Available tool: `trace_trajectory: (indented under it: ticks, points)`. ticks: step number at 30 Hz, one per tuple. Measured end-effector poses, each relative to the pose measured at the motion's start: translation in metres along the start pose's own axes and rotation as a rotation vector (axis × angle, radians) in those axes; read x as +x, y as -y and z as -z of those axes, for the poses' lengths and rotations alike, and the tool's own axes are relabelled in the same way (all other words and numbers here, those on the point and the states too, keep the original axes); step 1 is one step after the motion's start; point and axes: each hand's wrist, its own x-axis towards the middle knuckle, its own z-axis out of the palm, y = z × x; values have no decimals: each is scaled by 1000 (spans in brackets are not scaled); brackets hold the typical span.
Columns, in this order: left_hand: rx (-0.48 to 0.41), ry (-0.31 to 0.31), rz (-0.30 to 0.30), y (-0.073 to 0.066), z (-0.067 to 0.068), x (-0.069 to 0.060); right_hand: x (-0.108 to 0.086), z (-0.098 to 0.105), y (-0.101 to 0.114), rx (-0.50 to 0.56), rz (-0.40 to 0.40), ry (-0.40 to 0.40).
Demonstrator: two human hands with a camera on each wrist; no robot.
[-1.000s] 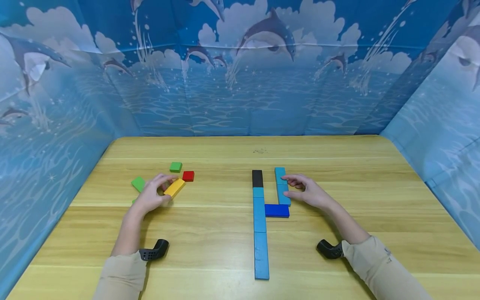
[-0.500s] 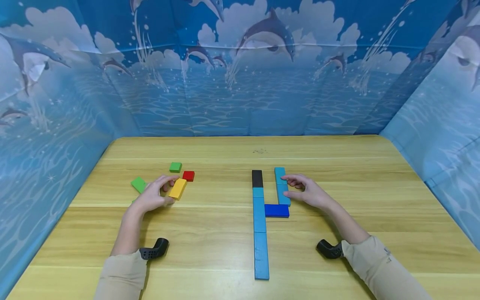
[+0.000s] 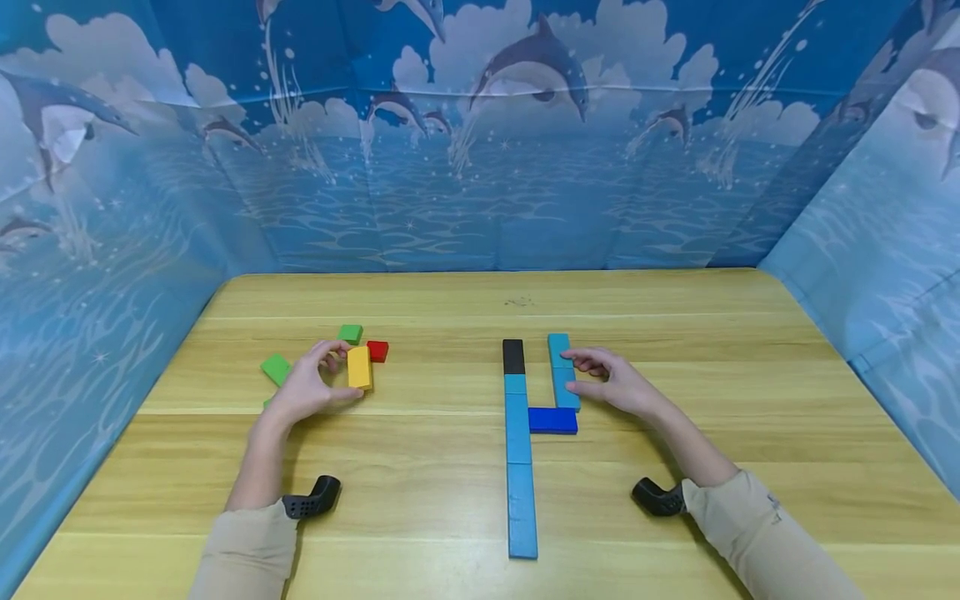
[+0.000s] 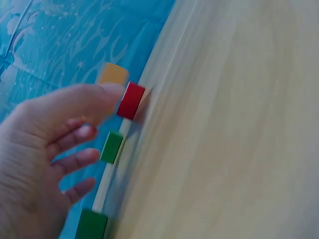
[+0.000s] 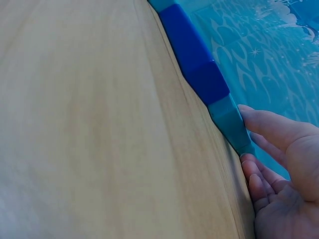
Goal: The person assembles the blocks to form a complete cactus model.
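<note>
In the head view my left hand (image 3: 306, 387) holds a yellow block (image 3: 360, 368) between thumb and fingertips, its long side pointing away from me. The left wrist view shows the thumb covering the middle of this yellow block (image 4: 113, 74). Close by lie a red block (image 3: 378, 351) and a green block (image 3: 350, 334). My right hand (image 3: 617, 385) rests its loosely bent fingertips and thumb against the right side of two light blue blocks (image 3: 562, 367) laid end to end. Their near end meets a dark blue block (image 3: 552, 421) set crosswise.
A straight row of light blue blocks (image 3: 519, 467), topped at the far end by a black block (image 3: 513, 357), runs down the table's middle and touches the dark blue block. Another green block (image 3: 276, 368) lies beyond my left hand. A dolphin-print cloth (image 3: 480, 192) walls the table (image 3: 420, 500).
The yellow block has turned from a slant to nearly straight away from me and shifted slightly right in my left fingers. My right hand and the blue blocks stay put.
</note>
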Motion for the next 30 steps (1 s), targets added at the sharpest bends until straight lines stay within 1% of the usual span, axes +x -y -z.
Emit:
trace_trajectory:
  ticks: [3, 5, 9, 15, 17, 21, 26, 30]
  points:
    - [-21, -62, -29, -10, -5, 8, 0, 0, 0, -1, -3, -2]
    - [-51, -98, -52, -17, -12, 16, 0, 0, 0, -1, -5, -3]
    - [-111, -143, -84, -31, -32, 35, 0, 0, 0, 1, -6, -4]
    - [-130, -176, -112, -52, -64, 65, 0, 1, 0, 8, -7, -5]
    - [-134, -172, -113, -58, -74, 76, 0, 0, 1, 8, -8, -5]
    - [-126, -144, -100, -68, -90, 95, 1, 0, 2, 2, -8, -4]
    - [-119, -95, -79, -74, -107, 113, 0, 0, 4, -8, 0, -1]
    - [-133, -61, -68, -78, -117, 124, -1, 0, 4, -9, -2, -1]
